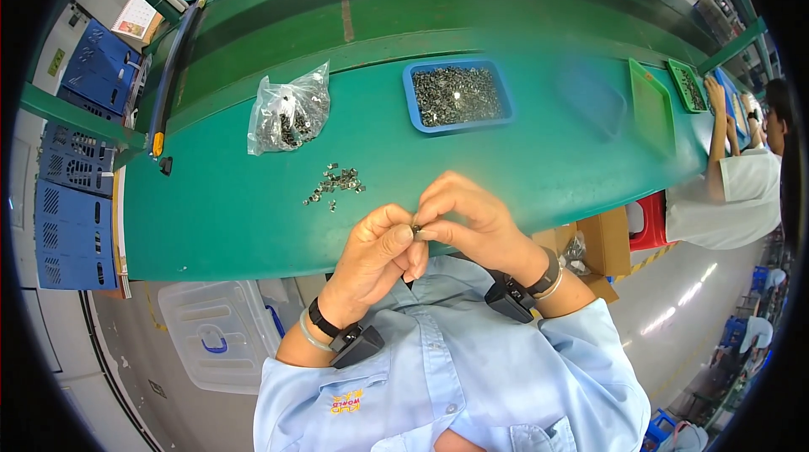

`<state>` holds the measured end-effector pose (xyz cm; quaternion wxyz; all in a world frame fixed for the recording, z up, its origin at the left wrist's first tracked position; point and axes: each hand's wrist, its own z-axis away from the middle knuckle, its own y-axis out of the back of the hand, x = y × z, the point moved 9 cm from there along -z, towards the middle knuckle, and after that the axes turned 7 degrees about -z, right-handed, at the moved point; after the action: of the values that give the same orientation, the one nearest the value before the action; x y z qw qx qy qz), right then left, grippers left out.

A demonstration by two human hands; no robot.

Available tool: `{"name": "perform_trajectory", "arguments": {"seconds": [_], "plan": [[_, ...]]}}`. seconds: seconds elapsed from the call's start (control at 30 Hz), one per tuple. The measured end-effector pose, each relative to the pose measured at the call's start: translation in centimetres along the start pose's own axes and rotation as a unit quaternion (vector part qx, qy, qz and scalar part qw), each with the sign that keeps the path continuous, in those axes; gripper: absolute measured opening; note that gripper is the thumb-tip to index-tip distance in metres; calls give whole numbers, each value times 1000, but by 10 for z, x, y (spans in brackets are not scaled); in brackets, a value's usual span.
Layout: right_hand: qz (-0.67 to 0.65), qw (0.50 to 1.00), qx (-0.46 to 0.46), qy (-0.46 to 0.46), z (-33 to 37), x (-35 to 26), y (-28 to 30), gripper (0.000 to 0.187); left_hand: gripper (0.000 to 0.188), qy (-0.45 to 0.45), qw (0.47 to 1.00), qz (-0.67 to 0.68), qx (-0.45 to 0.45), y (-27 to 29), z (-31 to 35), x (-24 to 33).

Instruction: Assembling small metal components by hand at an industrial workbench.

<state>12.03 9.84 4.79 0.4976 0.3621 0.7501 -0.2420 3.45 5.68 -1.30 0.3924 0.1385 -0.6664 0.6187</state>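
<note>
Both hands meet at the table's near edge, fingertips touching. A small dark metallic part [416,230] is pinched between them; most of it is covered by the fingers. My left hand [377,250] grips it between thumb and forefinger, its other fingers curled. From the other side my right hand [468,218] pinches the same piece with thumb and fingertips. Just beyond the left hand lies a loose scatter of small metal parts [340,181]. Farther off, a blue tray [410,96] is filled with many similar small pieces. To its left rests a clear plastic bag [313,96] with more inside.
The green tabletop [219,224] carries a green tray [652,106] and a smaller filled green tray [687,85] at right. A co-worker [746,191] works at the far right. Blue crates [74,233] stand left; a lidded clear bin [215,330] and cardboard box [604,241] sit below.
</note>
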Motion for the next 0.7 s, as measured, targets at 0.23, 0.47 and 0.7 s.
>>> {"name": "perform_trajectory", "arguments": {"seconds": [0.23, 0.47, 0.7], "plan": [[-9, 1000, 8, 0, -1, 2, -4, 13, 19, 2, 1000, -1, 2, 4, 4, 1], [39, 997, 10, 73, 1, -9, -10, 26, 20, 15, 1000, 10, 4, 5, 6, 0], [99, 990, 7, 95, 4, -14, -15, 42, 19, 26, 999, 18, 11, 11, 8, -2]]}}
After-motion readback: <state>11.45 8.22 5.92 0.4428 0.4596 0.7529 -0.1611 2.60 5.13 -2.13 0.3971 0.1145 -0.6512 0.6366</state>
